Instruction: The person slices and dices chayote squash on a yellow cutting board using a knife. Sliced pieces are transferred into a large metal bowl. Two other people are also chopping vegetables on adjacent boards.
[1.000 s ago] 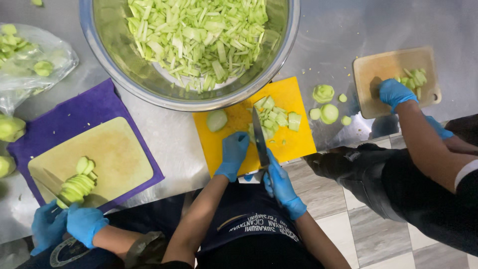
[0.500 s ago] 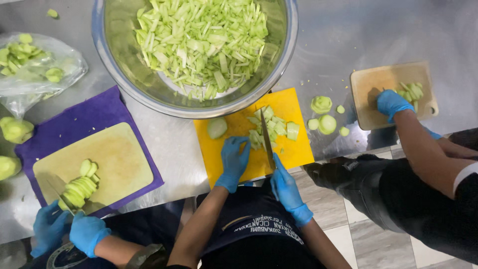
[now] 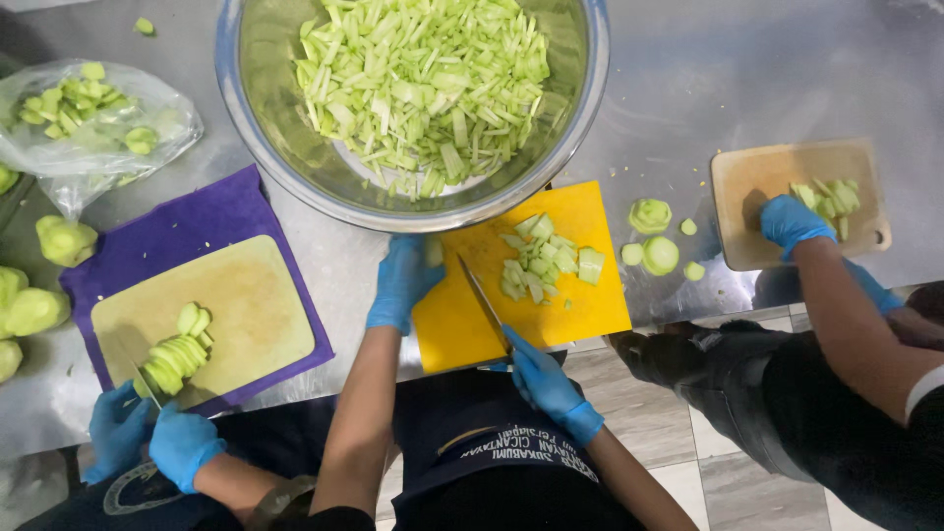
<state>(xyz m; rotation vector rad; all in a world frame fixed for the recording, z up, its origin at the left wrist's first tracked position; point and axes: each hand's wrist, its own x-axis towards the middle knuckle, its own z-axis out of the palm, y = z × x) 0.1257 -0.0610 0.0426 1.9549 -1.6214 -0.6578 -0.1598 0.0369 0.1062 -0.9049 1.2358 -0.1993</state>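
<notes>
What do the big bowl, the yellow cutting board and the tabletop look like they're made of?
Big bowl: polished metal, likely stainless steel, given its mirror-like rim. Yellow cutting board: probably plastic, with a flat, uniform, matte colour. Tabletop: brushed metal sheet, grey with dull reflections and fine scuffs.

There is only one view, from the camera on my head. It looks almost straight down on the steel table (image 3: 708,79) and on my own body below it. The far part of the table is at the top of the picture, the floor tiles (image 3: 688,472) at the bottom. It is quite near: my yellow cutting board (image 3: 570,305) sits in the middle, and the big metal bowl (image 3: 580,108) is cut by the upper edge. People at both sides show only partly.
</notes>
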